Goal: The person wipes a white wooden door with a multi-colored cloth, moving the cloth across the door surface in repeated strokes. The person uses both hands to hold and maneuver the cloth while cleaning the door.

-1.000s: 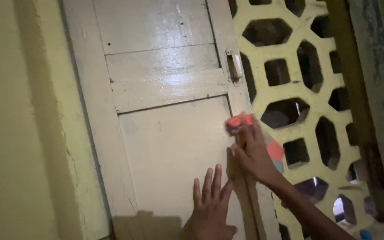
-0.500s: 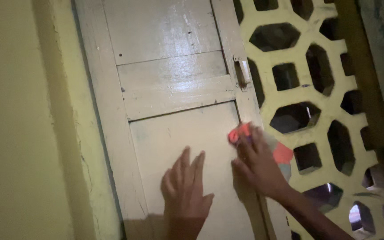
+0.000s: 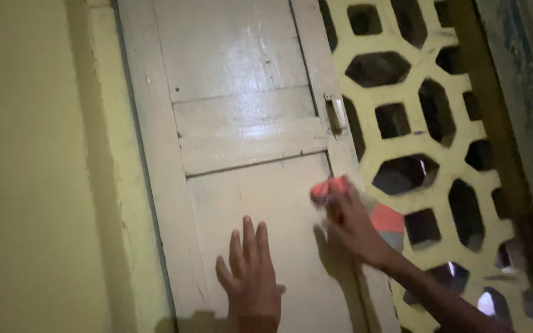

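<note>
A person faces a pale cream wooden door (image 3: 242, 135) with recessed panels, seen from a camera on their head. The right hand (image 3: 353, 225) is closed around a bunched orange-red cloth (image 3: 328, 188), pressing it against the door's right-hand upright, just below the small metal latch (image 3: 335, 115). The cloth pokes out above the fingertips, and more of it, orange and grey, hangs behind the wrist. The left hand (image 3: 251, 271) lies flat and open on the lower panel, fingers spread and pointing upward, holding nothing, and sits near the cloth hand, to its left. Right of the door stands a yellow lattice wall (image 3: 427, 142) of many-sided openings, dark behind; left of the door is a plain yellow wall (image 3: 32, 172). No containers are visible. Compared with half a second earlier, the left hand has slid slightly lower on the panel, while the cloth hand remains at the door's right edge.
</note>
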